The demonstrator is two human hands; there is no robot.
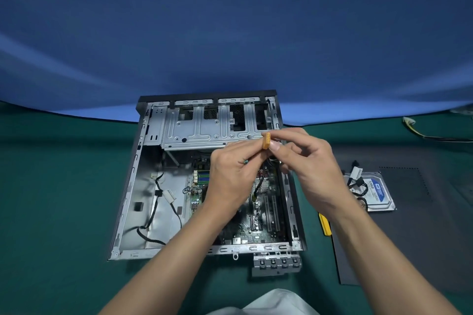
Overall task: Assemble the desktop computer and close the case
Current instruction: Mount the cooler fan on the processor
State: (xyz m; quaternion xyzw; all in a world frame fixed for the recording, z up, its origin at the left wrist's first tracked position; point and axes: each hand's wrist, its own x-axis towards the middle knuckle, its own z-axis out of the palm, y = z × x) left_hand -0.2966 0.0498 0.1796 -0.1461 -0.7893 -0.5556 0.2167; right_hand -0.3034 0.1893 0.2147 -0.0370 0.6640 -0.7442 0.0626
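Note:
An open desktop case (pixel 133 181) lies flat on the green table, its motherboard (pixel 258 215) showing inside and a silver drive cage (pixel 202 128) at the far end. Above the board both hands hold up a small orange connector (pixel 266 140) with rows of pin holes. My left hand (pixel 230 179) pinches its left side. My right hand (pixel 309 169) pinches its right side with thumb and forefinger. A black cable (pixel 258 184) hangs from the connector down to the board. My hands hide the middle of the board.
A hard drive (pixel 378 192) with a blue label and black cables on it lies right of the case on the dark side panel (pixel 409 238). A yellow tool (pixel 325 225) sits by the panel's left edge. Loose wires (pixel 419 133) lie far right. A blue cloth hangs behind.

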